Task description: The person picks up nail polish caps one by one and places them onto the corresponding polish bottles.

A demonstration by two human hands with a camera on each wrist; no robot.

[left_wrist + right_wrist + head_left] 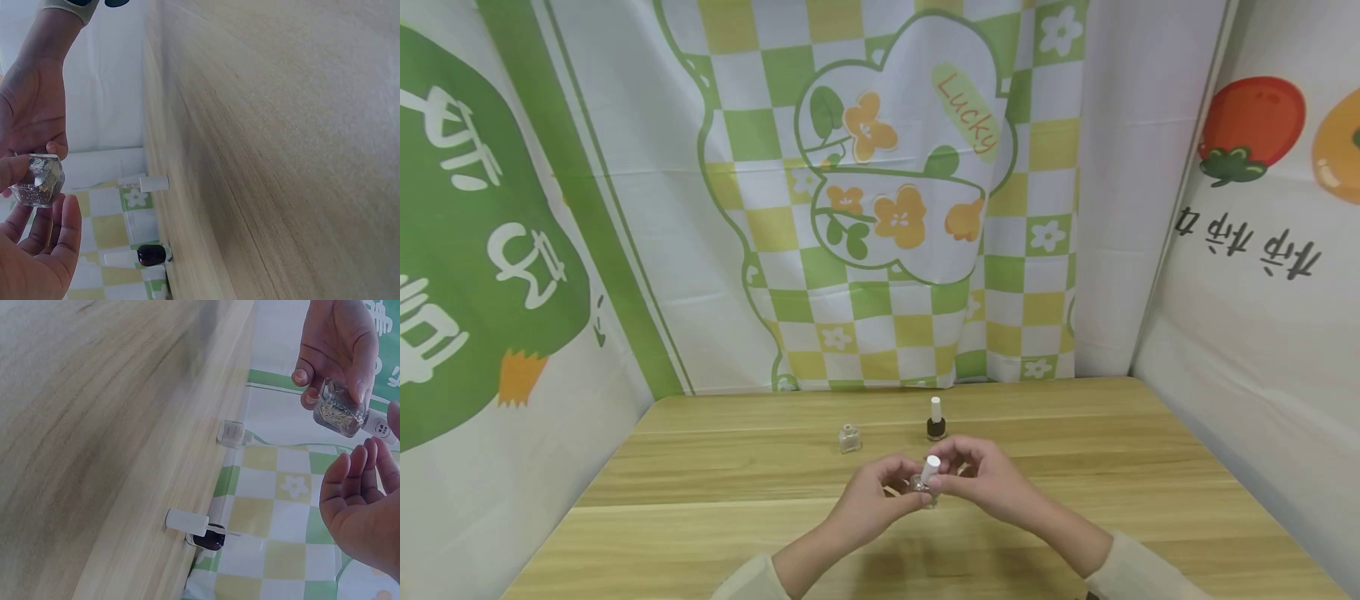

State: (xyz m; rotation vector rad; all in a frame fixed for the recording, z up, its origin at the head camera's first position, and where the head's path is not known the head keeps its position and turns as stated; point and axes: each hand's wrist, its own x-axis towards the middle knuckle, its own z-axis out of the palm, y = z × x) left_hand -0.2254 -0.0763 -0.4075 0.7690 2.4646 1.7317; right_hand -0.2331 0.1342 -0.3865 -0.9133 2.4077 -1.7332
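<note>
In the head view my left hand [876,498] holds a small clear nail polish bottle [340,411] with silvery glitter inside. My right hand [988,483] pinches its white cap [931,468] between thumb and fingers. The bottle is up off the wood, tilted, with the cap at its mouth. Just beyond the hands stands a dark nail polish bottle [936,428] with a white cap. Both wrist views show a loose white brush cap [186,520] upside down on the table, its brush pointing up; the hands hide it in the head view.
An uncapped clear bottle [849,439] stands to the left of the dark one. Under everything is a wooden table [715,483]. Printed cloth [880,333] hangs behind its far edge, with more cloth at both sides.
</note>
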